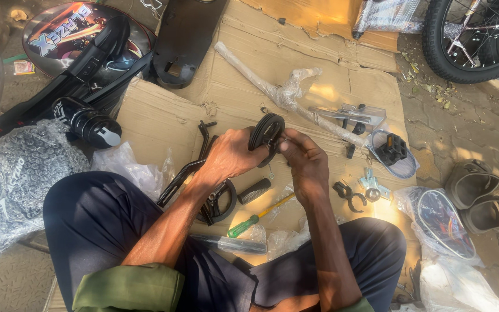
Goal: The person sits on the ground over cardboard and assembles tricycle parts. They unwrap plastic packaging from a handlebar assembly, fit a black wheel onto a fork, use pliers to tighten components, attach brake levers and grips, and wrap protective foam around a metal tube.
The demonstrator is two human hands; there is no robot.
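Flattened cardboard point(249, 98) over paved ground serves as the work surface, parts spread all over it. Both hands meet at centre frame on a small black wheel point(265, 132). Left hand point(229, 156) has its fingers curled shut round the wheel's rim from the near-left side; right hand point(304, 159) pinches w/ thumb & forefinger tips at the hub, something tiny there, can't tell what. Wheel stands on edge, face turned toward the right hand, held above the cardboard btwn both hands, equally near each.

Just below the hands: a second small wheel w/ bracket point(220, 202), black rubber grip point(254, 190), green-handled screwdriver point(258, 216) lying diagonally, tip toward the right. Right of the wrist: black clamps point(347, 195), a pedal in a clear bag point(393, 151). Plastic-wrapped tube point(284, 92) runs diagonally upper-left to lower-right. Top left: round black plate w/ orange-blue graphic point(70, 32). Top right: bicycle tyre point(463, 40). Far right: sandals point(480, 193).
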